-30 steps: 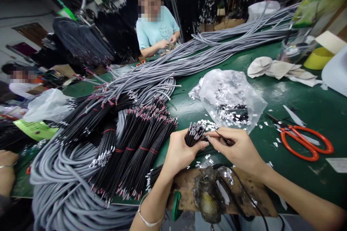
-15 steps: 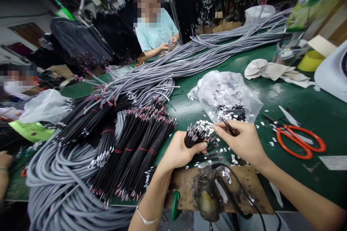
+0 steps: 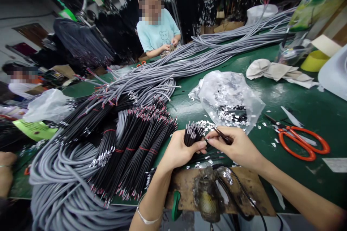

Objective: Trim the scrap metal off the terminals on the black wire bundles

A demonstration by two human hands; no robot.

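Observation:
My left hand is wrapped round a bundle of short black wires, whose pale tips point up. Close beside it, my right hand grips a few dark wires that stick out between thumb and fingers. The right fingertips almost meet the left thumb; whether they touch it I cannot tell. Just beyond the hands lies a clear plastic bag with small silvery pieces and black bits. More silvery pieces are scattered on the green table around the hands.
Orange-handled scissors lie at the right. Tied black wire bundles and thick grey cables fill the left. A wooden board with a metal fixture sits at the near edge. A co-worker sits across the table.
My right hand has moved left and slightly down, bringing its fingertips to the left thumb. The left hand still holds its bundle. The whole view has shifted slightly.

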